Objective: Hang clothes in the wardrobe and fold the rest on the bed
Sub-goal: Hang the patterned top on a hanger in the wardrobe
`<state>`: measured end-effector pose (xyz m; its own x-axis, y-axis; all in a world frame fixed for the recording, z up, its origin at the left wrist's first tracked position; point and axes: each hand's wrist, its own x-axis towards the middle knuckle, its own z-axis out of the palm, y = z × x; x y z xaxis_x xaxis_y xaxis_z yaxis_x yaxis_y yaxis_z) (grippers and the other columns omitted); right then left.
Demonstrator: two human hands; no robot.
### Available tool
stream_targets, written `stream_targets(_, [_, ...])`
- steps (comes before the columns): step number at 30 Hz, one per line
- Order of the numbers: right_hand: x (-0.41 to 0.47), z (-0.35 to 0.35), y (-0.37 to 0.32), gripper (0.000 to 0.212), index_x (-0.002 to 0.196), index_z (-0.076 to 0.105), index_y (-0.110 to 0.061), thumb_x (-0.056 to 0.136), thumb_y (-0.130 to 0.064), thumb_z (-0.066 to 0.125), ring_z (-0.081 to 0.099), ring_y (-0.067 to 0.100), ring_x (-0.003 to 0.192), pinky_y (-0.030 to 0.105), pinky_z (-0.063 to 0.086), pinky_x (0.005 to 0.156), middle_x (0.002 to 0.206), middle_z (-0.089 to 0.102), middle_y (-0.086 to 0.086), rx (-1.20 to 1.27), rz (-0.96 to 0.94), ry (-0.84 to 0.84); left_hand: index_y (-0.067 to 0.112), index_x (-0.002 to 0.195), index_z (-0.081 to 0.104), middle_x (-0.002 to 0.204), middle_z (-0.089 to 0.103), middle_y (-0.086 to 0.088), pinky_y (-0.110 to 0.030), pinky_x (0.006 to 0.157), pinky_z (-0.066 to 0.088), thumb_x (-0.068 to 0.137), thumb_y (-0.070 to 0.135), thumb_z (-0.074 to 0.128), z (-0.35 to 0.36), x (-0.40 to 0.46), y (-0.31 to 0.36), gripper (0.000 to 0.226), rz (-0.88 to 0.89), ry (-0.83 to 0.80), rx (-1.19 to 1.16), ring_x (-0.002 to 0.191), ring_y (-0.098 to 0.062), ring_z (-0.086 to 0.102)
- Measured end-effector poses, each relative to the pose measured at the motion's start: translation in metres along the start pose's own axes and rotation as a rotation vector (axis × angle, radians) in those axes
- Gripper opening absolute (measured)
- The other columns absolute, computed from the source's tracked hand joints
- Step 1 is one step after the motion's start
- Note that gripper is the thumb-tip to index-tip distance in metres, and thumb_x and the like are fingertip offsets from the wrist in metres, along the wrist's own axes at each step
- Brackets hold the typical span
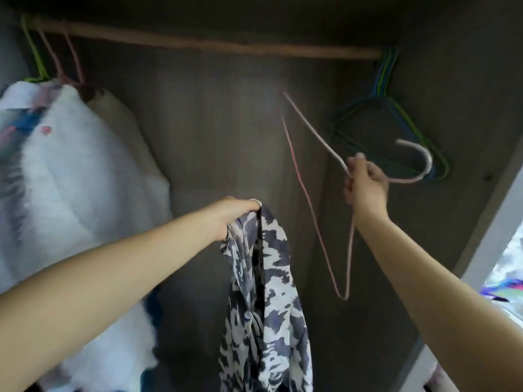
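Note:
I look up into a grey wardrobe with a wooden rail (215,45) across its top. My left hand (233,215) grips the top edge of a blue-and-white patterned garment (268,301), which hangs straight down in the middle. My right hand (365,185) holds a pink wire hanger (314,210) by its neck, tilted, with the hook pointing right and the triangle hanging down to the left. Hanger and garment are apart. The hanger is off the rail.
At the left, white and cream clothes (70,171) hang from green and pink hangers on the rail. A bunch of empty blue and green hangers (387,114) hangs at the rail's right end. The wardrobe's side panel (492,216) runs along the right; colourful cloth (506,287) shows beyond it.

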<state>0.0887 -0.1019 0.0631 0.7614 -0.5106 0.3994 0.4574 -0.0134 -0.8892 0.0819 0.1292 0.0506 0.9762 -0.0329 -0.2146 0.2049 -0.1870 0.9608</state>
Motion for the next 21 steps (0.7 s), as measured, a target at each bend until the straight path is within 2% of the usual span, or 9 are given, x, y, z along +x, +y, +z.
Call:
stream_targets(5, [-0.058,0.004,-0.031,0.040,0.077,0.073,-0.018,0.096,-0.044,0.050,0.024,0.005,0.038,0.017,0.021,0.036,0.046,0.028,-0.012,0.407,0.076,-0.155,0.007,0.078,0.061,0.064,0.068,-0.007,-0.035,0.083,0.051,0.094,0.036,0.055,-0.019,-0.017,-0.024,0.034,-0.134,-0.036,0.001,0.069,-0.023,0.060])
stream_targets(7, [-0.080,0.012,-0.048,0.038,0.075,0.073,-0.018,0.095,-0.042,0.052,0.019,0.004,0.039,0.017,0.020,0.035,0.048,0.024,-0.010,0.590,0.101,-0.192,0.005,0.089,0.064,0.085,0.069,-0.010,-0.036,0.088,0.050,0.096,0.046,0.049,-0.027,-0.020,-0.031,0.044,-0.137,-0.028,0.055,0.081,-0.025,0.063])
stream_targets(10, [-0.116,0.028,-0.067,0.039,0.071,0.072,-0.019,0.097,-0.038,0.050,0.016,0.004,0.039,0.018,0.018,0.034,0.049,0.022,-0.010,0.723,0.085,-0.199,0.007,0.093,0.065,0.095,0.066,-0.007,-0.031,0.074,0.054,0.095,0.053,0.046,-0.035,-0.028,-0.033,0.049,-0.130,0.025,0.104,0.082,-0.022,0.064])
stream_targets(12, [-0.141,0.041,-0.072,0.040,0.069,0.068,-0.018,0.099,-0.036,0.048,0.016,0.004,0.038,0.017,0.017,0.035,0.048,0.021,-0.009,0.716,0.039,-0.186,0.008,0.104,0.063,0.102,0.063,-0.006,-0.031,0.078,0.054,0.093,0.055,0.049,-0.038,-0.030,-0.030,0.050,-0.131,0.039,0.083,0.088,-0.022,0.064])
stream_targets(13, [-0.153,0.048,-0.072,0.041,0.068,0.066,-0.018,0.100,-0.034,0.046,0.017,0.005,0.038,0.017,0.017,0.036,0.046,0.021,-0.009,0.698,0.014,-0.182,0.009,0.104,0.062,0.098,0.061,-0.006,-0.025,0.072,0.053,0.092,0.054,0.051,-0.038,-0.034,-0.026,0.049,-0.120,0.049,0.052,0.081,-0.019,0.061])
stream_targets(14, [-0.163,0.053,-0.072,0.042,0.066,0.065,-0.018,0.101,-0.032,0.045,0.018,0.005,0.037,0.016,0.017,0.037,0.045,0.022,-0.009,0.675,-0.010,-0.183,0.012,0.095,0.061,0.085,0.057,-0.004,-0.017,0.055,0.047,0.091,0.052,0.053,-0.040,-0.038,-0.020,0.041,-0.102,0.051,0.007,0.065,-0.013,0.053])
stream_targets(16, [-0.179,0.060,-0.068,0.046,0.063,0.065,-0.020,0.102,-0.030,0.043,0.019,0.005,0.036,0.015,0.018,0.038,0.044,0.024,-0.009,0.622,-0.059,-0.194,0.017,0.073,0.052,0.060,0.048,0.000,-0.015,0.032,0.026,0.093,0.046,0.054,-0.045,-0.047,-0.006,0.036,-0.058,0.009,-0.057,0.039,-0.007,0.034])
stream_targets(19, [-0.193,0.063,-0.060,0.046,0.061,0.066,-0.021,0.100,-0.031,0.043,0.021,0.006,0.037,0.015,0.019,0.039,0.044,0.027,-0.009,0.574,-0.132,-0.230,0.016,0.067,0.052,0.043,0.055,0.000,-0.016,0.032,0.036,0.097,0.042,0.049,-0.058,-0.065,0.019,0.040,0.031,-0.067,-0.050,0.031,-0.013,0.047])
stream_targets(21, [-0.195,0.063,-0.055,0.044,0.062,0.066,-0.021,0.098,-0.033,0.044,0.023,0.006,0.037,0.015,0.021,0.040,0.045,0.029,-0.009,0.545,-0.173,-0.273,0.015,0.072,0.057,0.048,0.062,-0.003,-0.023,0.040,0.049,0.097,0.044,0.047,-0.068,-0.077,0.034,0.040,0.035,-0.153,-0.039,0.038,-0.016,0.058])
